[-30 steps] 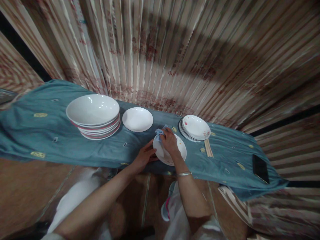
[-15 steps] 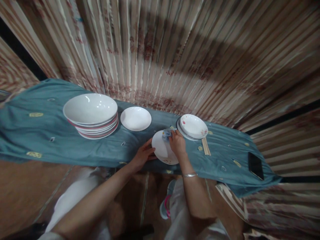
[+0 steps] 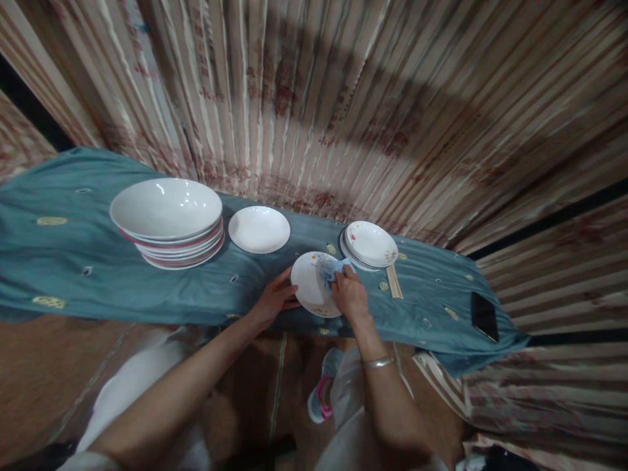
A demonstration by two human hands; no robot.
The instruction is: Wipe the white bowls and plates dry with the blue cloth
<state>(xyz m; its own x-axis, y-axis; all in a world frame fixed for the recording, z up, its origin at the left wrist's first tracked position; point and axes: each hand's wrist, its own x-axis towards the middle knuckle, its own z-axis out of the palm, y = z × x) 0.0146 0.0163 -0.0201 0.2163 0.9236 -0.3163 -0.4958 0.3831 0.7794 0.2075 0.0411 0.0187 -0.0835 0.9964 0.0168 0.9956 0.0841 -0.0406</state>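
Observation:
A white plate with a small flower pattern near its rim (image 3: pixel 311 291) is in front of me, close to the table's near edge. My left hand (image 3: pixel 275 299) grips its left rim, thumb on top and fingers at the side and below. My right hand (image 3: pixel 350 294) pinches a light blue cloth (image 3: pixel 331 273) that lies against the plate's upper right part. Behind and to the right stands a stack of small flowered plates (image 3: pixel 371 244). Another plain white plate (image 3: pixel 259 229) lies at the back, left of the held one.
At the left stands a tall stack of plates topped by a large white bowl (image 3: pixel 167 208). Chopsticks (image 3: pixel 394 281) lie beside the right stack, and a black phone (image 3: pixel 484 316) near the right end. A teal cloth (image 3: pixel 196 294) covers the narrow table; a curtain (image 3: pixel 314 118) hangs behind.
My right hand has moved the cloth to the right across the plate, so flowers near the top rim now show. My left hand keeps its hold. The whole view has shifted slightly.

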